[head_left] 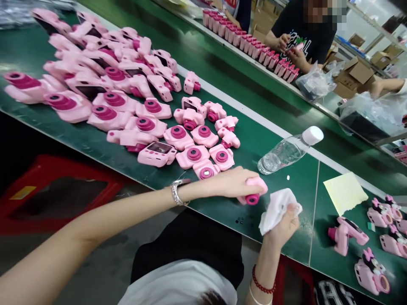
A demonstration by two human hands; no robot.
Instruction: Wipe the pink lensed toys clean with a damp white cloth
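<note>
My left hand (pixel 238 181) is closed around a pink toy camera (pixel 258 184), its magenta lens facing down toward the table edge. Most of that camera's body is hidden by the fingers. A crumpled white cloth (pixel 276 208) is gripped in my right hand (pixel 286 226), just to the right of the held camera. Left of my hands, many pink toy cameras (pixel 193 155) with magenta lenses lie in a spread, heaped thicker at the far left. Some rest lens up, others on their sides or with a dark screen showing.
Beyond my hands stands a clear bottle (pixel 280 154) with a white cap. A yellow paper sheet (pixel 346 192) and more cameras (pixel 372 271), some with mouse-shaped figures, lie to the right. Across the green table (pixel 222 218), a person (pixel 305 34) works behind a row of pink items (pixel 248 42).
</note>
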